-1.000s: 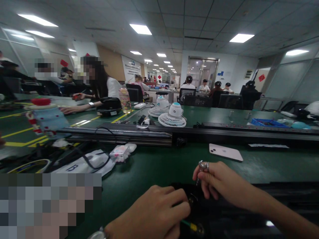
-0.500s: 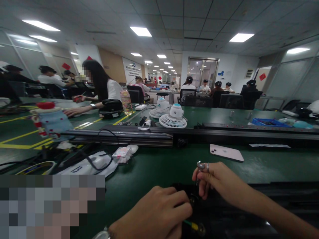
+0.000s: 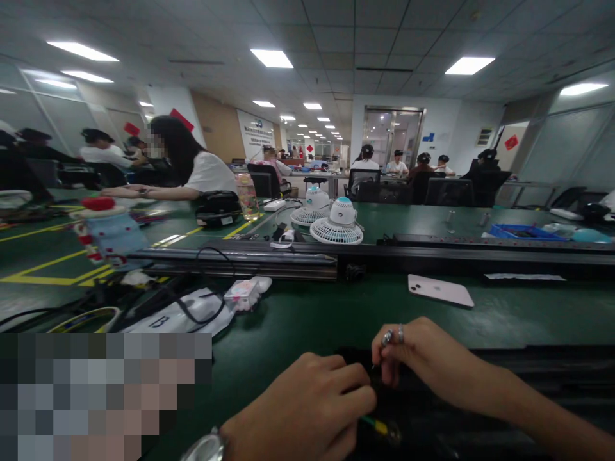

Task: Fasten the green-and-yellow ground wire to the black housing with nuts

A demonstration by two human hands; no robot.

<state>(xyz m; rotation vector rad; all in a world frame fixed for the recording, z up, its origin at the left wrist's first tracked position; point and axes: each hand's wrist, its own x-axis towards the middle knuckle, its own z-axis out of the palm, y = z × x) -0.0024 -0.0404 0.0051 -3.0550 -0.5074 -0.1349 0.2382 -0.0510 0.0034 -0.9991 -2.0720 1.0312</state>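
My left hand (image 3: 307, 406), with a watch on its wrist, is closed with fingers curled down at the edge of a dark part (image 3: 432, 410). What its fingertips grip is hidden. Beside them a green-yellow wire (image 3: 375, 424) ends in a ring terminal (image 3: 394, 436) against that part. My right hand (image 3: 408, 349) is pinched just above the dark part, close to the left fingertips. Silvery metal shows at its fingers, where rings are also worn; a small, thin tip below them is too fine to name.
A pink phone (image 3: 441, 291) lies beyond my right hand. Long metal profiles (image 3: 245, 264) cross the bench, with two white fans (image 3: 337, 221) behind. Left stand a blue cup (image 3: 115, 237), cables and a plastic bag (image 3: 187, 310). A co-worker (image 3: 187, 160) sits across at left.
The silvery metal in my right hand stood up from the fingers before and now sits lower, mostly covered. My left hand stays by the wire. The co-worker's arms have shifted left.
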